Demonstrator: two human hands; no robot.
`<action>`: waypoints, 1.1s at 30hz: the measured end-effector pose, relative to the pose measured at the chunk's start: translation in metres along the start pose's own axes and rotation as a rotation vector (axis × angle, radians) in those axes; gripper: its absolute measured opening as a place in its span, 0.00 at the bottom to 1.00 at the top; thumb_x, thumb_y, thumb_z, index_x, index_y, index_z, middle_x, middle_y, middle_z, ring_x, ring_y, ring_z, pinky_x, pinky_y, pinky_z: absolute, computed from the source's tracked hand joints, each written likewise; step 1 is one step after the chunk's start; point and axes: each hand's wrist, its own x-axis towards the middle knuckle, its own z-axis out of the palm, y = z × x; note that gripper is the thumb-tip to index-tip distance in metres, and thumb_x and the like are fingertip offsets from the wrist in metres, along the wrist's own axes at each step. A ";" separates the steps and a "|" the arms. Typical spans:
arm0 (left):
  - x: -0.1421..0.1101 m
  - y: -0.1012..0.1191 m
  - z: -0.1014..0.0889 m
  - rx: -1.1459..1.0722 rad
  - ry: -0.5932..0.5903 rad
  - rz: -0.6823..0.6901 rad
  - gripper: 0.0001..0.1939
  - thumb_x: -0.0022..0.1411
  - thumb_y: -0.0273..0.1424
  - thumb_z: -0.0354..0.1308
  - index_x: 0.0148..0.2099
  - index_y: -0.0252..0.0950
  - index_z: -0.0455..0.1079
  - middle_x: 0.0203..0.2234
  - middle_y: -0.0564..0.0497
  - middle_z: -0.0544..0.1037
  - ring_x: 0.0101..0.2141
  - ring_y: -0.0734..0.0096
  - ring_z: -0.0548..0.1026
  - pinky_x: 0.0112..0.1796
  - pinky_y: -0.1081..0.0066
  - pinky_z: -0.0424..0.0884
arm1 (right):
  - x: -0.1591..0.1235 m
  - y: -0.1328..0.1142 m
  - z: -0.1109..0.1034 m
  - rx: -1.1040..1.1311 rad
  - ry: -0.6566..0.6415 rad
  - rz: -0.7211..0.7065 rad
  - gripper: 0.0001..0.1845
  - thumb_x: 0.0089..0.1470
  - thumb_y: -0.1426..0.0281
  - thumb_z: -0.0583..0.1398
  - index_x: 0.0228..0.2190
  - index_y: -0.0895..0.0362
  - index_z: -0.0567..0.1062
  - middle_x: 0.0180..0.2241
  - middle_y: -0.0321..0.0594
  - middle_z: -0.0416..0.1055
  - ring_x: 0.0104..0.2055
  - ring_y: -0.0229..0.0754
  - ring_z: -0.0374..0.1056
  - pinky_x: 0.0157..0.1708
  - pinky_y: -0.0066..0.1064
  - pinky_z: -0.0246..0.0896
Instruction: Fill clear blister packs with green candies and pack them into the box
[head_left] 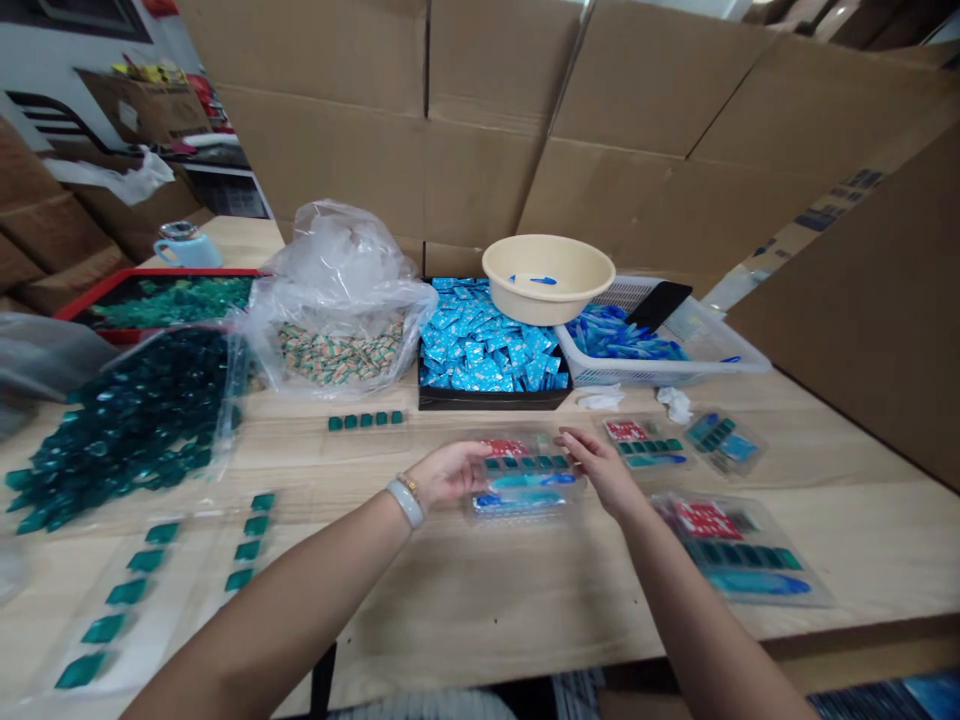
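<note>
Left hand [448, 475] and right hand [600, 470] at opposite ends of a clear plastic blister tray [525, 490], on the wooden surface [465, 620], its long axis lying crosswise, left to right; fingers [581, 445] spread against its short ends, grip impossible to tell. Farther off, a black box [495, 400] of blue sachets [487, 345], a cream plastic basin [547, 255] overlapping its back edge, and a white plastic basket [660, 365] to the right.

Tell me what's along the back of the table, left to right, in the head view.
Red tray → plastic bag → black box → white basket
</note>
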 end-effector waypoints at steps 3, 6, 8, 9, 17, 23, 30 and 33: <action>0.002 0.000 -0.004 -0.118 -0.026 -0.077 0.10 0.51 0.25 0.51 0.37 0.29 0.67 0.29 0.46 0.75 0.30 0.70 0.73 0.34 0.69 0.69 | 0.000 0.003 0.000 0.091 -0.012 0.011 0.25 0.35 0.56 0.61 0.36 0.56 0.72 0.32 0.39 0.73 0.27 0.38 0.65 0.24 0.28 0.58; 0.002 0.000 -0.006 -0.167 -0.055 -0.074 0.10 0.51 0.24 0.49 0.37 0.28 0.67 0.28 0.46 0.75 0.29 0.70 0.73 0.35 0.69 0.69 | 0.002 0.003 -0.001 0.160 -0.015 0.024 0.24 0.34 0.58 0.63 0.36 0.55 0.72 0.34 0.39 0.72 0.34 0.41 0.67 0.30 0.30 0.61; 0.001 -0.001 -0.006 -0.206 -0.078 -0.073 0.10 0.51 0.23 0.48 0.37 0.28 0.67 0.29 0.46 0.76 0.30 0.70 0.73 0.37 0.68 0.68 | 0.004 0.001 -0.001 0.162 0.015 0.034 0.24 0.35 0.57 0.62 0.36 0.56 0.72 0.36 0.40 0.72 0.37 0.44 0.67 0.32 0.31 0.61; -0.001 0.000 -0.006 -0.220 -0.093 -0.070 0.11 0.52 0.23 0.48 0.38 0.28 0.66 0.29 0.46 0.76 0.30 0.70 0.74 0.37 0.68 0.68 | 0.005 -0.001 -0.001 0.162 0.041 0.033 0.24 0.36 0.56 0.61 0.36 0.56 0.72 0.36 0.41 0.72 0.38 0.45 0.67 0.32 0.32 0.62; -0.009 0.035 0.016 -0.199 -0.121 0.102 0.09 0.52 0.20 0.48 0.36 0.30 0.67 0.28 0.49 0.75 0.29 0.71 0.74 0.35 0.68 0.69 | 0.006 -0.066 0.007 0.321 -0.355 0.068 0.25 0.49 0.51 0.48 0.32 0.57 0.72 0.35 0.43 0.73 0.38 0.45 0.68 0.36 0.35 0.62; -0.035 0.069 0.010 -0.100 -0.021 0.231 0.11 0.51 0.17 0.51 0.38 0.30 0.67 0.29 0.48 0.75 0.29 0.73 0.73 0.33 0.72 0.70 | 0.007 -0.094 0.018 0.648 -0.486 0.186 0.11 0.51 0.68 0.52 0.32 0.58 0.73 0.28 0.37 0.74 0.30 0.37 0.69 0.33 0.27 0.64; -0.066 0.033 -0.025 -0.200 0.023 0.219 0.16 0.52 0.20 0.51 0.45 0.28 0.65 0.37 0.44 0.74 0.34 0.69 0.73 0.37 0.70 0.69 | -0.021 -0.066 0.054 0.795 -0.512 0.137 0.15 0.40 0.79 0.57 0.33 0.56 0.73 0.32 0.34 0.73 0.32 0.31 0.68 0.34 0.20 0.64; -0.075 0.019 -0.032 -0.217 0.082 0.260 0.17 0.51 0.19 0.53 0.46 0.29 0.65 0.38 0.44 0.74 0.35 0.69 0.73 0.38 0.70 0.69 | -0.029 -0.055 0.069 0.737 -0.508 0.186 0.10 0.40 0.76 0.59 0.29 0.55 0.73 0.28 0.33 0.74 0.28 0.34 0.69 0.30 0.25 0.66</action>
